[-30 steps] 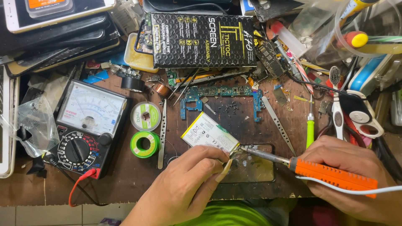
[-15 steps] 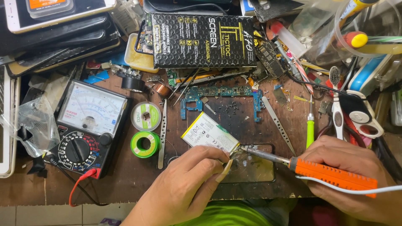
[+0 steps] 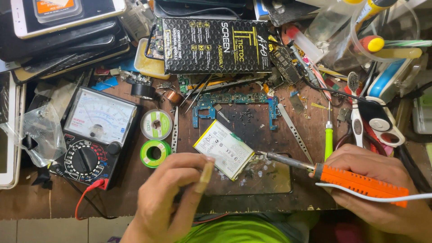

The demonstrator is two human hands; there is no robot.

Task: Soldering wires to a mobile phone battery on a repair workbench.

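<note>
Over the cluttered bench, right hand (image 3: 373, 189) gripping an orange soldering iron (image 3: 333, 173), left hand (image 3: 173, 193) pinching a small tan stick (image 3: 206, 173) beside the battery (image 3: 223, 148).

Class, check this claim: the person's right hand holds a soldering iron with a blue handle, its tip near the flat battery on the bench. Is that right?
Not quite. The head view shows the soldering iron in the right hand has an orange handle, not blue. Its tip is indeed near the flat battery.
</note>
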